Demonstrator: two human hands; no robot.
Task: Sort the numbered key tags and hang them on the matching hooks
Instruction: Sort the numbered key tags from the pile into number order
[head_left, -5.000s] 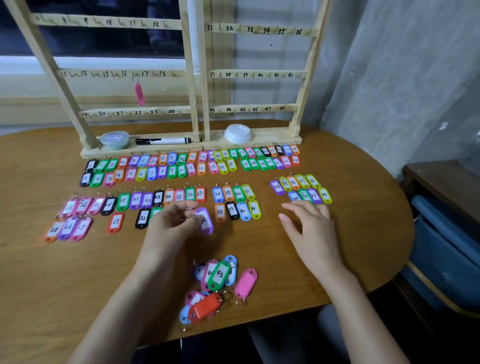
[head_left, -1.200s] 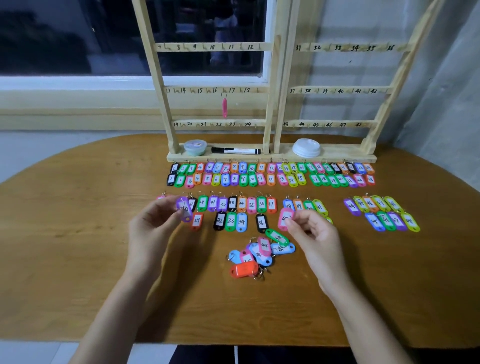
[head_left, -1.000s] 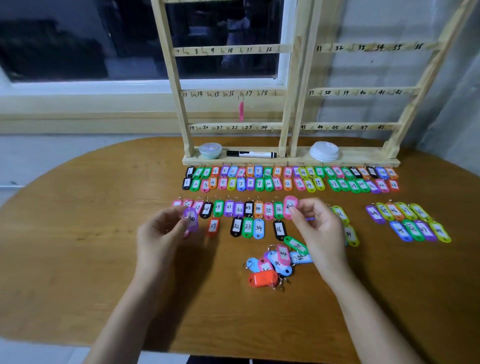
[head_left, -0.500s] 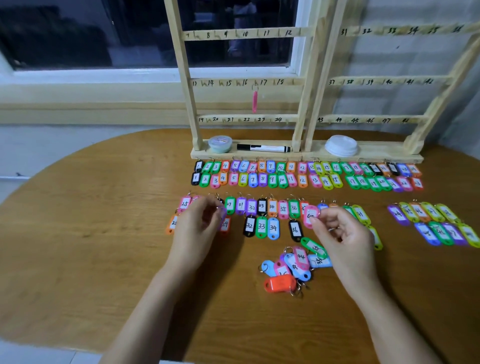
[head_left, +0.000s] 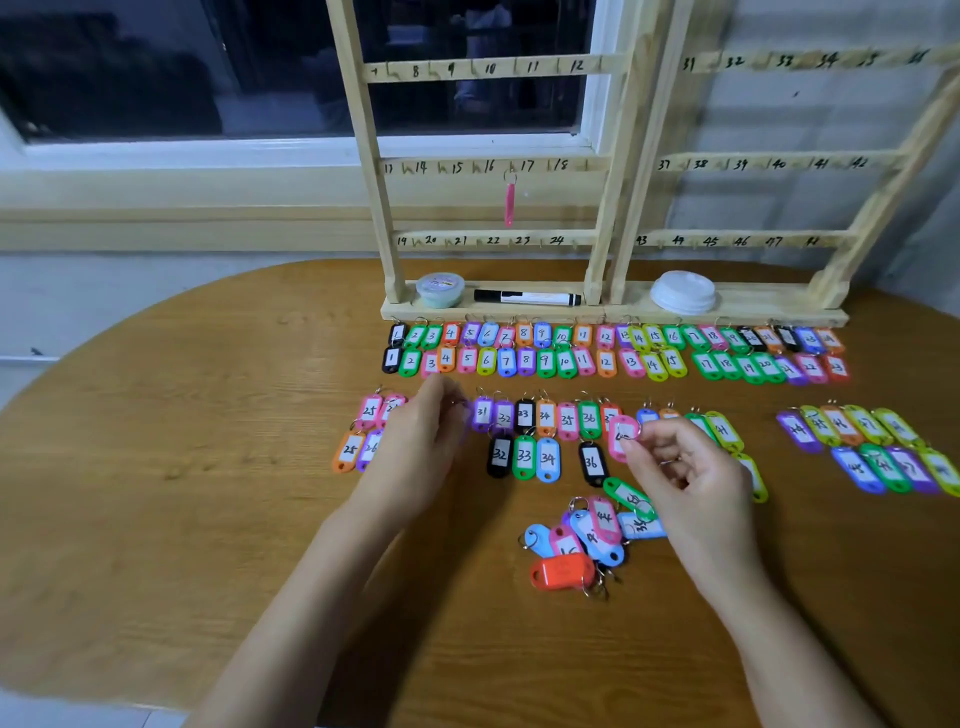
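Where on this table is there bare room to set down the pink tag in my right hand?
Widest bare table lies left of the orange 25 tag, and along the near edge below the loose pile. A smaller patch sits between your right hand, pinching the pink tag, and the far-right cluster. Crowded: the double rows before the rack base.

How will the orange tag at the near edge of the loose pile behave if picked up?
The orange tag looks like rigid, light plastic, so it should lift without flopping. Its ring sits against others in the pile, so it may snag and drag them. Pushed on the smooth table, it likely slides.
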